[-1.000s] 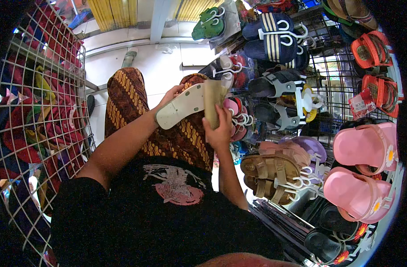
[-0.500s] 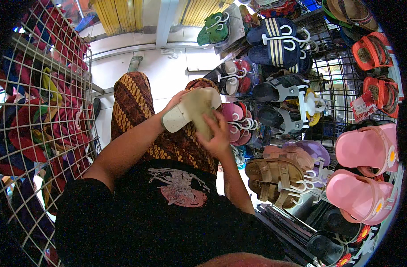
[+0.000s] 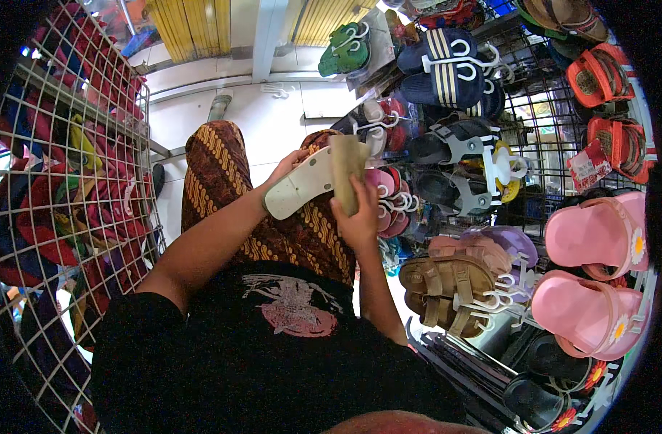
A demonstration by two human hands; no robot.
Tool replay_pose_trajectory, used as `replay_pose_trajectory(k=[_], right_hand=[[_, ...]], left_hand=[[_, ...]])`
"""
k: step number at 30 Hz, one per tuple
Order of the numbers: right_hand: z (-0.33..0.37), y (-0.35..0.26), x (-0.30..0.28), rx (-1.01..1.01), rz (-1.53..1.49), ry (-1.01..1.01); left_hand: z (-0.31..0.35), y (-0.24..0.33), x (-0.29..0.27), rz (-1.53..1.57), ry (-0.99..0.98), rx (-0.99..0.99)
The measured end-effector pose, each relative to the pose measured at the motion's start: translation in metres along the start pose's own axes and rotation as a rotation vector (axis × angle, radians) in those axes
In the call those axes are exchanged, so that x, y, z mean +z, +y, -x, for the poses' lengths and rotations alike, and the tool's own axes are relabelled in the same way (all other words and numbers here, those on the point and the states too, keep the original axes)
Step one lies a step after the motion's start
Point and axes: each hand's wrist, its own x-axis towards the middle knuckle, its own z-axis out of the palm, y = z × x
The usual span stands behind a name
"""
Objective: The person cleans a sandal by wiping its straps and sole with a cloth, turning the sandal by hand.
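A white sole (image 3: 298, 188) is held over the lap, its far end covered by a tan cloth (image 3: 347, 170).
The sole's near edge is gripped by the left hand (image 3: 282, 168), fingertips curled over it, the rest of the grip hidden; the cloth is pinched between the thumb and fingers of the right hand (image 3: 356, 213). The wiping of the sole appears to be in hand, though how hard the cloth is pressed cannot be told. For a stroke, a steady sole and a flat cloth are called for. Below, patterned trousers (image 3: 215, 166) are seen; to the right, striped navy slides (image 3: 444, 69) and pink clogs (image 3: 580, 231) are hung.
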Motion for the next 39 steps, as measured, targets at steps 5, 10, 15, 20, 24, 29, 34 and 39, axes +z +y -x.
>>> replay_pose_trajectory(k=[5, 10, 15, 20, 24, 29, 34, 39], right_hand=[[-0.003, -0.006, -0.009, -0.268, -0.032, -0.121], [-0.001, -0.001, -0.004, 0.016, -0.086, 0.051], [0.003, -0.009, -0.015, -0.237, 0.061, -0.12], [0.007, -0.002, -0.003, -0.1, 0.051, -0.013], [0.008, -0.022, -0.016, -0.24, 0.092, -0.169], [0.004, -0.004, -0.007, 0.06, 0.012, 0.018], [0.006, -0.017, -0.022, -0.412, 0.141, -0.157], [0.004, 0.004, -0.003, -0.036, 0.036, 0.028]], left_hand=[[0.001, 0.001, 0.003, 0.048, 0.104, 0.094], [0.001, 0.001, 0.0, -0.099, 0.233, 0.045], [0.0, -0.004, 0.005, 0.051, 0.094, 0.222], [-0.008, -0.002, -0.014, -0.002, 0.112, 0.021], [-0.038, -0.014, -0.054, -0.851, -0.275, 0.631], [0.004, 0.003, 0.008, -0.043, 0.179, 0.008], [0.004, -0.003, 0.011, 0.09, 0.133, 0.166], [-0.003, 0.0, -0.007, -0.064, 0.182, 0.034]])
